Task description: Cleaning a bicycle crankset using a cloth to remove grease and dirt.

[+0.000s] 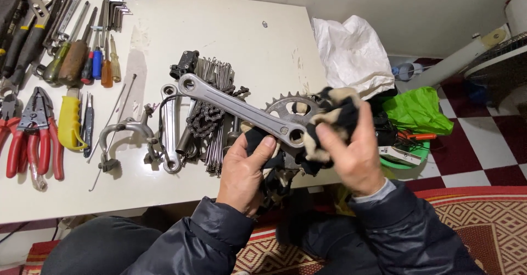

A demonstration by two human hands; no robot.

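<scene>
Left hand [245,170] grips the crank arm [236,106] near the chainring [285,107]; right hand [354,151] clutches the rag [329,115] there: hold steady, wipe between teeth, fingers off points.

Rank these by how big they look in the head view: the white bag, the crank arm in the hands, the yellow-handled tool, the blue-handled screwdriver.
1. White bag, largest.
2. Crank arm: long but thin, and held nearer the camera, so its rank is less sure.
3. Yellow-handled tool.
4. Blue-handled screwdriver, smallest.
</scene>
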